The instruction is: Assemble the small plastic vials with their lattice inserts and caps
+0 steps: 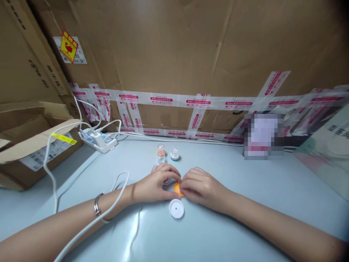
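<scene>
Near the middle of the table, an orange round piece (178, 189) sits between my two hands. My left hand (163, 182) curls round its left side, thumb below and fingers above. My right hand (200, 185) has its fingertips pinched at the right edge of the orange piece. Behind my left fingers a small clear and dark item (166, 181) shows in part. A white round disc (176, 209) with a small centre hole lies just below my hands. Beyond them stand a clear container with an orange band (161, 153) and a clear-domed one with a teal base (175, 154).
A power strip (99, 141) with plugs stands at the back left, beside an open cardboard box (29, 145). A white cable (94, 223) crosses over my left forearm. Large cardboard (169, 51) lines the back. A blurred-out upright object (263, 136) stands at the back right.
</scene>
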### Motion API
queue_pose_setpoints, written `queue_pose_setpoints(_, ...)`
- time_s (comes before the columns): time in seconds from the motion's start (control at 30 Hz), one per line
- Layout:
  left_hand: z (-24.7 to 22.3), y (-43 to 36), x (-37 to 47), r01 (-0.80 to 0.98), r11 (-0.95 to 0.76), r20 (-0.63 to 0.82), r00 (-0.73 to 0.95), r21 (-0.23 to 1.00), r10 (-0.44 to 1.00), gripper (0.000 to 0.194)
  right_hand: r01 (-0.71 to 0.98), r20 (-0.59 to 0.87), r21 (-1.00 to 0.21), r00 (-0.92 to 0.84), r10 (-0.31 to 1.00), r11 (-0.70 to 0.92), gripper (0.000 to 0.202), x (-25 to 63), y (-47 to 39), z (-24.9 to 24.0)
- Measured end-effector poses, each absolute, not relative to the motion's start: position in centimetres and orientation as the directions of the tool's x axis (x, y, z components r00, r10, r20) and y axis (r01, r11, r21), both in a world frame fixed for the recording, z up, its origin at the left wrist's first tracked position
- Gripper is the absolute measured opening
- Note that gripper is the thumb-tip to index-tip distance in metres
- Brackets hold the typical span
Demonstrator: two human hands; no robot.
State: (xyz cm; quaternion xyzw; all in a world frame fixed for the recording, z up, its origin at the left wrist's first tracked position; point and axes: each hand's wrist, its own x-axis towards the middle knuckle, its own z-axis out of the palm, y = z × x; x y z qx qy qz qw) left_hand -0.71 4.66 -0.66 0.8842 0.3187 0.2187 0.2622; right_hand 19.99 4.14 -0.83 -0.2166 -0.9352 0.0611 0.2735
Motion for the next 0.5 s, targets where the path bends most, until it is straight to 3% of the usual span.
queue_pose_setpoints(0.2,-0.83,4.64,-0.46,0.461,-0.651,0.241,0.673,0.603,0.699,0.029,0.396,0.372,-0.563,-0.662,0.651,0.725,0.006,19.62,4.30,-0.46)
queue_pose_setpoints(0.37,-0.89,4.65,-0.29,0.487,-0.617,0.242,0.628,0.619,0.739,0.031,0.459,0.317,-0.627,-0.587,0.745,0.629,0.005,19.27,4.84,-0.59)
queue_pose_setpoints(0.5,-0.96,4.72,-0.21,0.495,-0.608,0.243,0.616,0.621,0.749,0.030,0.491,0.309,-0.612,-0.573,0.759,0.620,0.002,19.26,4.95,-0.83)
